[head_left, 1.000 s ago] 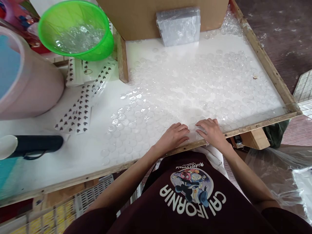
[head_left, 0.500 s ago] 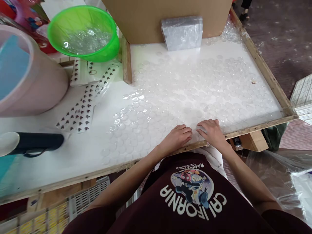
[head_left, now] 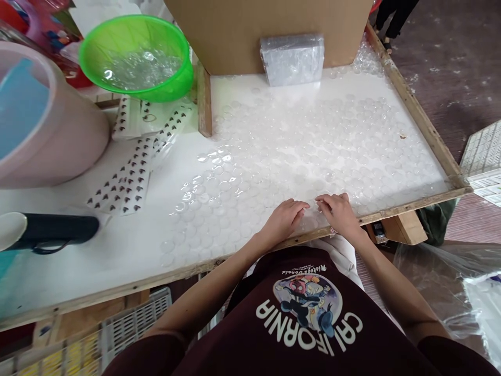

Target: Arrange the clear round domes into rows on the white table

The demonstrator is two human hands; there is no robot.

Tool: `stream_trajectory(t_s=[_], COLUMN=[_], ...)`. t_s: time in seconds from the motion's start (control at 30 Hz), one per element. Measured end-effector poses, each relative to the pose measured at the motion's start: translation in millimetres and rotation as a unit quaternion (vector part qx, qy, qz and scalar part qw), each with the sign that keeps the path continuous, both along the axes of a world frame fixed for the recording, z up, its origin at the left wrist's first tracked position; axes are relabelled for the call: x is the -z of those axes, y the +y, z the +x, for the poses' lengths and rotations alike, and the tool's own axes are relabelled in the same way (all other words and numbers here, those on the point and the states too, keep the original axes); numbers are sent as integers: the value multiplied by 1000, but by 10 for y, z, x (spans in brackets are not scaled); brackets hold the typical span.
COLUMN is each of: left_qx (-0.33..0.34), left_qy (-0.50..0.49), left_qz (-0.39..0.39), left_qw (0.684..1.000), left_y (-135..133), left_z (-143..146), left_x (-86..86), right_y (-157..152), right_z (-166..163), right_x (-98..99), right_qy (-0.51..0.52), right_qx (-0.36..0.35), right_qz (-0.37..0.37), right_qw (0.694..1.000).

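Observation:
Many clear round discs point(head_left: 219, 196) lie spread over the white tabletop point(head_left: 129, 256), several catching the light. Close to the table's front edge, my left hand point(head_left: 285, 218) is closed, its thumb and fingers pinched together and pointing right. My right hand point(head_left: 338, 213) faces it a short gap away, fingers curled and tips pinched. Whatever sits between the fingertips of either hand is too small and transparent to make out. Discs lie on the tabletop around both hands.
At left stand a green basket point(head_left: 183, 78) of clear pieces, a pink bucket point(head_left: 78, 130), a dark cylinder point(head_left: 62, 228) and sticker sheets point(head_left: 125, 188). A wrapped grey pack point(head_left: 293, 60) leans on a cardboard box point(head_left: 235, 36). Wooden strips point(head_left: 415, 104) edge the table. A person's legs point(head_left: 395, 18) show beyond.
My left fingers have drawn from a flatter, spread pose into a pinch. The right fingertips have closed together too. The view has shifted slightly, and the person's legs show more.

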State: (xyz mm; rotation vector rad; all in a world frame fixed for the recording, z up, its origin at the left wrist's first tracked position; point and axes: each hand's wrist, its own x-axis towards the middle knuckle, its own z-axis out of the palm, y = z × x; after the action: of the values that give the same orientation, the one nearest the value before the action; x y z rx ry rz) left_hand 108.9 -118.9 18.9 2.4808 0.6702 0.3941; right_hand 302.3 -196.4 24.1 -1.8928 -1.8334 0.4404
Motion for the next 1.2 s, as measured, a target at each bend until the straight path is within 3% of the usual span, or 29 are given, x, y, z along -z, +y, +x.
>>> stream_trajectory(t_s=[0.27,0.5,0.67,0.93,1.1,1.2], left_qx=[92,77,64,61,140,134], left_qy=[47,56,48,16,37,58], left_qz=[40,54,44,30,25,32], left_qw=[994,994,996,998,989,989], left_y=[-22,-18,7,93,27,7], left_z=[39,-27,-64,34,103,100], left_x=[-51,-33,-6,-105,-158,-109], right_y=[229,641,617,587,667,698], right_z=[237,511,474,487,537,558], right_x=[-56,83,144,-11,35,82], right_qy=[7,-56,-29,64,14,-26], right_qx=[41,74,51,60,82,80], right_qz=[59,18,25,28,1,5], right_qw=[997,996,998,996,997,996])
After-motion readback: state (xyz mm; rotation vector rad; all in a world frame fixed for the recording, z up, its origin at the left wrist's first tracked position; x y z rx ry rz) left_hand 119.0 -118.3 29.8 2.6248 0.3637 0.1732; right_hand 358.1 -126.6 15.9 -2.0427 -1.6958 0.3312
